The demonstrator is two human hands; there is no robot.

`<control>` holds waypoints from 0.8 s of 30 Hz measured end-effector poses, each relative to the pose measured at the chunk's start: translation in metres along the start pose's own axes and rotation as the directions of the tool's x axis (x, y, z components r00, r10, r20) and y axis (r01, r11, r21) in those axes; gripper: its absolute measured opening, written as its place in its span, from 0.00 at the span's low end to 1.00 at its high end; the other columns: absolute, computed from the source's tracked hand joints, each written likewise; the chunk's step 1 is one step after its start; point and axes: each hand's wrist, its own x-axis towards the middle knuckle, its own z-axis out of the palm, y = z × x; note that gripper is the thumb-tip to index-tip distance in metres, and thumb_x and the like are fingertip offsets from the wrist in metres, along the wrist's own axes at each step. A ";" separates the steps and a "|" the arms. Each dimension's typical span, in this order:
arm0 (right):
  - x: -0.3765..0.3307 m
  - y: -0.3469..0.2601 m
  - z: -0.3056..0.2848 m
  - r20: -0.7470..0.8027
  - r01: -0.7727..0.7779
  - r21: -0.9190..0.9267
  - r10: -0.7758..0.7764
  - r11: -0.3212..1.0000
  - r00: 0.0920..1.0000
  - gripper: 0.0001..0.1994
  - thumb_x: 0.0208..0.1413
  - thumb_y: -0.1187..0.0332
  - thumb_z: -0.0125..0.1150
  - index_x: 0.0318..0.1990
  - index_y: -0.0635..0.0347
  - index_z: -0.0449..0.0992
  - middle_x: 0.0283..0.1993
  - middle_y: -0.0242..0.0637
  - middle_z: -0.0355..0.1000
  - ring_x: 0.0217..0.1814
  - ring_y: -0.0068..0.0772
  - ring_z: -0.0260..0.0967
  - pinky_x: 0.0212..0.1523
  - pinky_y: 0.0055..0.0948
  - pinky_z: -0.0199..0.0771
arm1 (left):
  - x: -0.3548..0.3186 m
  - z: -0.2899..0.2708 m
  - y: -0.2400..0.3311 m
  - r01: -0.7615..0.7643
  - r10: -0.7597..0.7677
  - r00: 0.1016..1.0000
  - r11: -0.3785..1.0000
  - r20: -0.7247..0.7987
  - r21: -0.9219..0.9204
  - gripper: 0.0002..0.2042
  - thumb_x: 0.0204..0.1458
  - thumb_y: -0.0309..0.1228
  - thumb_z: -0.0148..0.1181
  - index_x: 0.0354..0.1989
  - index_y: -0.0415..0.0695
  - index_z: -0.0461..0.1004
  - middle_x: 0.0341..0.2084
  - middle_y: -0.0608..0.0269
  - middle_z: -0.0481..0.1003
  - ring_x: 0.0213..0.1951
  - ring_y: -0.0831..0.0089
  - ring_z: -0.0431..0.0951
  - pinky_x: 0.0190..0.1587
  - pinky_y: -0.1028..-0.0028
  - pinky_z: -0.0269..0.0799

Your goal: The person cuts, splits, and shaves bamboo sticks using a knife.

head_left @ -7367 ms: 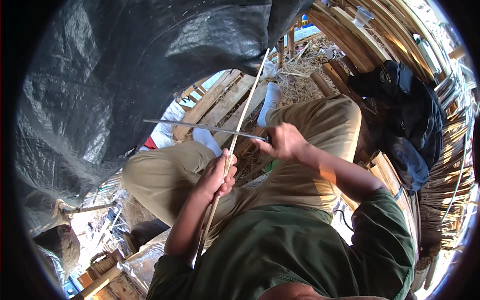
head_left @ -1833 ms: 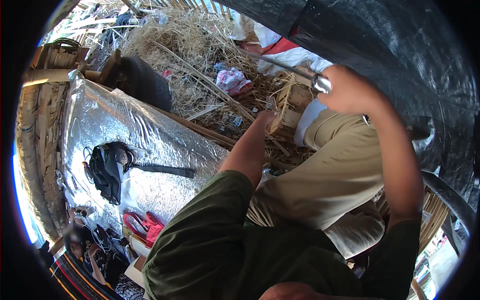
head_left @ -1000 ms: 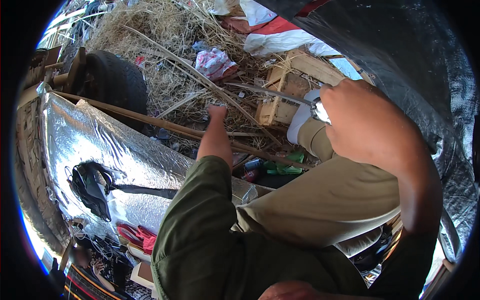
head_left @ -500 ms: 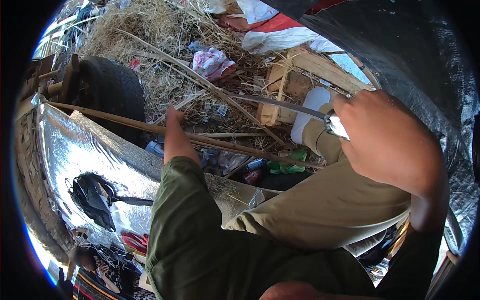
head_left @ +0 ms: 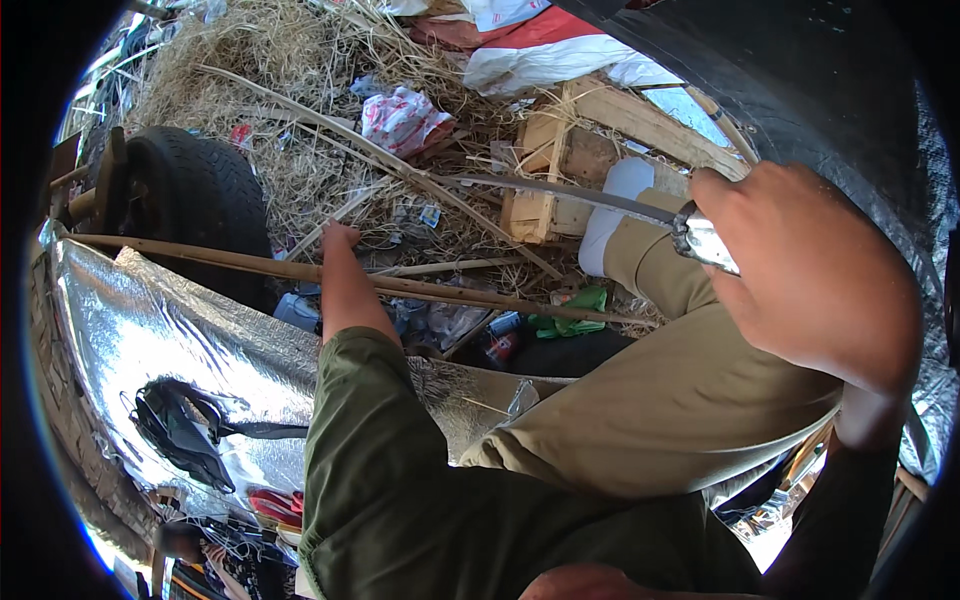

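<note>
While straw-strewn ground spreads out ahead, a wrinkled silver foil sheet covers the left, and a black plastic tarpaulin hangs at right. A black rubber tyre stands beyond the foil, a pale wooden crate lies near the tarpaulin, and a long brown bamboo pole runs across. The right hand is clamped on the silver-handled, dark metal blade, which points leftward past the crate; the left hand is just past the pole, and I cannot tell whether it grips anything.
</note>
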 end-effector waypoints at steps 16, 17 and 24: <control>0.007 -0.008 -0.007 0.184 -0.022 -0.143 0.048 0.989 0.982 0.14 0.49 0.70 0.66 0.41 0.65 0.71 0.34 0.48 0.71 0.44 0.51 0.69 0.46 0.42 0.69 | -0.017 -0.014 -0.001 0.054 -0.038 0.994 0.987 -0.105 0.149 0.32 0.48 0.44 0.64 0.64 0.51 0.67 0.70 0.59 0.55 0.70 0.57 0.56 0.70 0.50 0.49; 0.002 -0.005 -0.007 0.092 0.022 -0.033 -0.019 0.999 0.996 0.14 0.49 0.70 0.66 0.41 0.65 0.71 0.34 0.48 0.72 0.44 0.51 0.69 0.46 0.42 0.69 | 0.000 -0.021 -0.016 0.041 -0.029 0.998 0.973 -0.059 0.227 0.31 0.49 0.44 0.63 0.63 0.50 0.68 0.68 0.58 0.60 0.69 0.58 0.59 0.70 0.48 0.48; 0.000 0.002 -0.004 -0.033 0.085 0.047 -0.083 0.995 0.996 0.13 0.48 0.71 0.66 0.39 0.66 0.71 0.33 0.48 0.71 0.43 0.51 0.69 0.45 0.43 0.69 | 0.005 0.019 0.026 -0.268 0.297 0.920 0.953 -0.255 0.141 0.22 0.50 0.36 0.62 0.54 0.41 0.72 0.54 0.49 0.72 0.57 0.49 0.73 0.60 0.54 0.67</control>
